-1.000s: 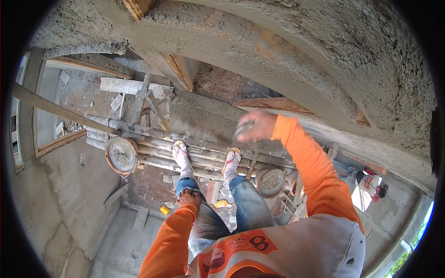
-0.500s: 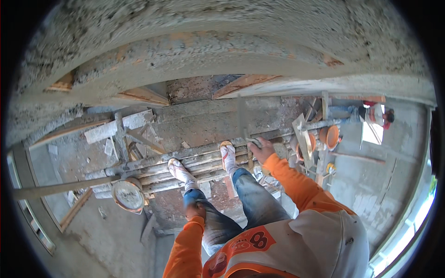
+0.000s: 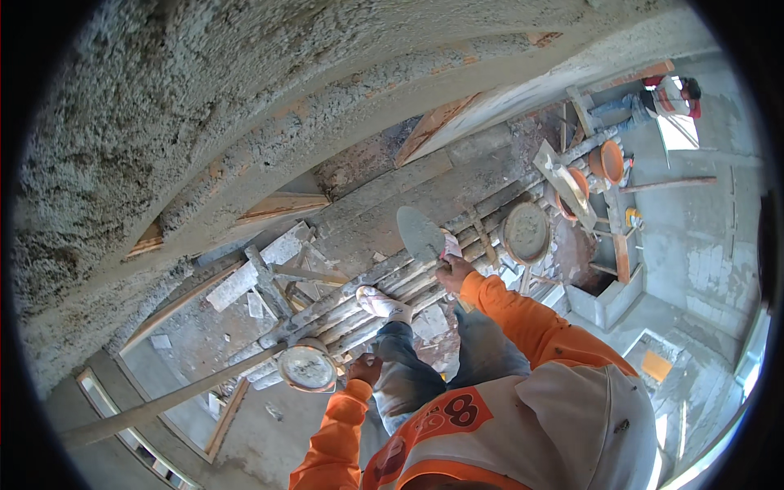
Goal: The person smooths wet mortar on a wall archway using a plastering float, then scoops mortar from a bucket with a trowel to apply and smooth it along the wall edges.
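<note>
A mason's trowel (image 3: 419,232) with a broad grey blade extends forward from my right hand (image 3: 452,274), whose fingers are wrapped round its handle. The blade hangs over the pole scaffold, apart from the rough plastered wall (image 3: 155,106). My left hand (image 3: 365,369) is beside my left knee with its fingers curled in, and nothing shows in it. Just left of that hand stands a round pan (image 3: 306,366) with grey mortar inside. My left foot (image 3: 384,303), in sock and sandal, rests on the poles; my right foot is partly hidden behind the trowel and right hand.
I stand high on scaffold poles (image 3: 335,331) running along the wall. A mortar tub (image 3: 525,233) and orange tubs (image 3: 606,162) sit to the right. A long wooden pole (image 3: 175,403) reaches the left pan. Another person (image 3: 674,98) is at the far right.
My view has turned and shifted, tilting the wall and scaffold. The trowel blade, edge-on before, now shows its broad face. A mortar tub right of my right hand has come into view.
</note>
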`<state>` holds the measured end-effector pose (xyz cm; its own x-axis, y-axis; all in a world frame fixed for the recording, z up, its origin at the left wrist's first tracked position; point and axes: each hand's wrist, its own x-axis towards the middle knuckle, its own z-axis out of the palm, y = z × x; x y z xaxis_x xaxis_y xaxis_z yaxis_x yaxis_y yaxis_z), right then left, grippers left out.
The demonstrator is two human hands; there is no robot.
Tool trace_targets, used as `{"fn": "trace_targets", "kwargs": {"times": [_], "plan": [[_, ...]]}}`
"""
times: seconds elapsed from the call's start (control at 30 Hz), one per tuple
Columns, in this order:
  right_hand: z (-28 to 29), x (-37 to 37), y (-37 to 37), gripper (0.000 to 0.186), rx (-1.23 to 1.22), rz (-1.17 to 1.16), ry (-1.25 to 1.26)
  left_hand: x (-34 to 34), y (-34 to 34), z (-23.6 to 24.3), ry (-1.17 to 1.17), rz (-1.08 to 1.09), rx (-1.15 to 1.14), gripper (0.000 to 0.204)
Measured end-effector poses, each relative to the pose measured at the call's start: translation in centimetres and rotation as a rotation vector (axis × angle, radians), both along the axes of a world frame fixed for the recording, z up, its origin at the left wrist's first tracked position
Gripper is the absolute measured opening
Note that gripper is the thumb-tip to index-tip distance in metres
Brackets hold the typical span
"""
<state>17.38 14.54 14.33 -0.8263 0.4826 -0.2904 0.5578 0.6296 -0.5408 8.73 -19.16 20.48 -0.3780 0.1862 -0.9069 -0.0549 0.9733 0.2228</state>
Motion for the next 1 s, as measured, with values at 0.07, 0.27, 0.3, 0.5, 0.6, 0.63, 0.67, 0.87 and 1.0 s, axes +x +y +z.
{"fn": "trace_targets", "kwargs": {"times": [0.07,0.27,0.3,0.5,0.6,0.63,0.67,0.87,1.0], "plan": [[6.7,-3.2,1.2,0.049,-0.673,-0.445,-0.219,-2.4,-2.2,0.6,-0.138,0.158,0.008,0.039],[18.6,-7.0,11.8,0.052,-0.627,-0.798,0.234,-4.9,-3.7,4.0,0.347,0.117,0.3,0.027],[21.0,-7.9,14.6,0.05,-0.336,-0.671,0.081,-4.4,-4.3,3.9,0.318,0.071,0.268,0.026],[23.8,-11.5,27.2,0.036,0.879,-0.274,-0.29,-0.1,-6.7,2.4,0.197,-0.032,0.166,0.028],[21.8,-13.6,31.3,0.044,0.842,-0.427,-0.36,1.5,-5.2,2.7,0.073,0.011,0.115,0.031],[21.2,-14.2,31.4,0.044,0.84,-0.423,-0.364,2.1,-4.6,2.6,0.131,-0.073,0.081,0.032],[20.4,-15.1,31.1,0.04,0.797,-0.473,-0.392,2.4,-4.2,2.8,0.194,-0.159,0.037,0.034],[17.9,-15.5,29.0,0.044,0.353,-0.642,-0.294,2.6,-1.4,4.1,0.182,-0.102,-0.05,0.034],[21.2,-13.6,28.8,0.054,0.32,-0.475,-0.22,2.9,-0.9,4.4,0.209,-0.14,-0.034,0.034]]}}
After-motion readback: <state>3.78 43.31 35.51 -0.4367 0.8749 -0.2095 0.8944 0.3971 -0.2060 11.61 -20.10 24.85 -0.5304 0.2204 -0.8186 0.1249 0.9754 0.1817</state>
